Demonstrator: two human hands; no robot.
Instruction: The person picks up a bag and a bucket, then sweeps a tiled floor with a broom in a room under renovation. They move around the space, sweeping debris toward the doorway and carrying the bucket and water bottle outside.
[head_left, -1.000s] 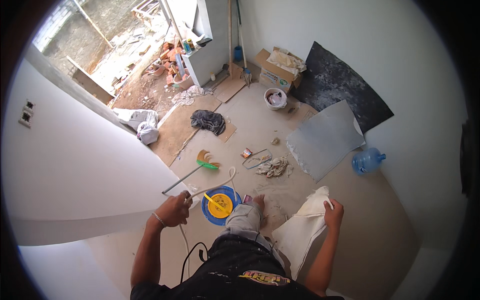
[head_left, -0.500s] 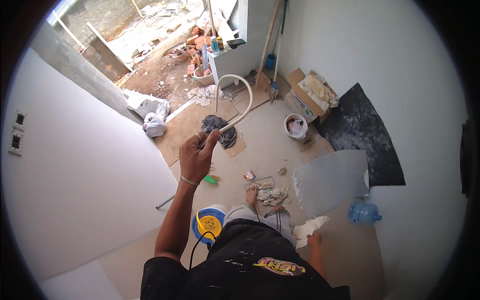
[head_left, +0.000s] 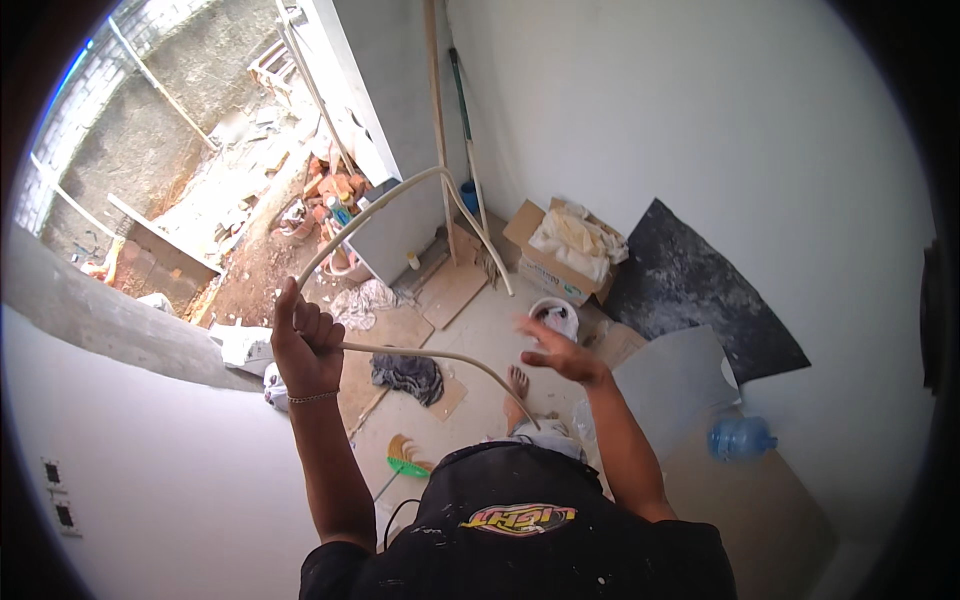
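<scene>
My left hand [head_left: 308,340] is raised at the left, its fingers wrapped round a cream-coloured bendy hose [head_left: 437,171]. One length of the hose arches up from the fist and drops to a free end over the floor. The other length runs rightward from the fist and curves down towards my waist. My right hand [head_left: 562,356] is lifted in front of me, fingers apart and a little blurred, with nothing in it. It is apart from the hose, just below a white bucket [head_left: 556,318] with a plastic bag inside.
A cardboard box [head_left: 550,275] of cloths stands by the right wall, near a black sheet [head_left: 690,290] and a grey sheet [head_left: 665,385]. A blue water jug [head_left: 740,438] lies at right. A dark rag [head_left: 407,376] and green broom [head_left: 408,466] are on the floor. Poles [head_left: 437,120] lean in the corner.
My left hand has moved left, and more of the hose now shows. My right hand has let go of a white cloth and come up to the middle. The view has turned.
</scene>
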